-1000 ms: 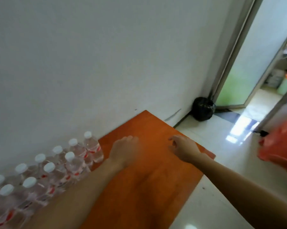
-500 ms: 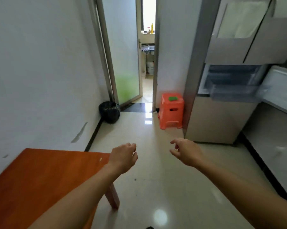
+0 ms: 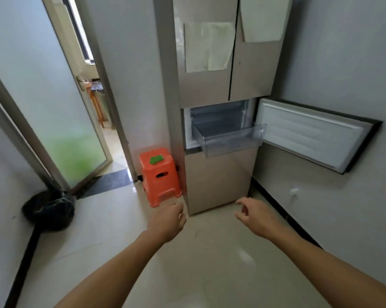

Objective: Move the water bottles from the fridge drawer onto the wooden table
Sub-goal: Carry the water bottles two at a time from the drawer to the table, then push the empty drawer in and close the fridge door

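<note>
One head-worn view looks forward and down. It faces the beige metal fridge (image 3: 218, 178) ahead, across pale floor tiles (image 3: 209, 263).

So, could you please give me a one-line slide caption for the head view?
Both empty hands, left and right, reach toward the fridge with its clear drawer pulled out.

Pretty soft daylight overall, coming in through the doorway (image 3: 92, 63) at around 10 o'clock, a bit blown out there. The glossy floor (image 3: 209, 274) has a glare spot near 5 o'clock. Wide-angle lens bends the door frames and walls at the edges. Everything's slightly smeary, and both hands look blurred. Shadows are faint.
</note>
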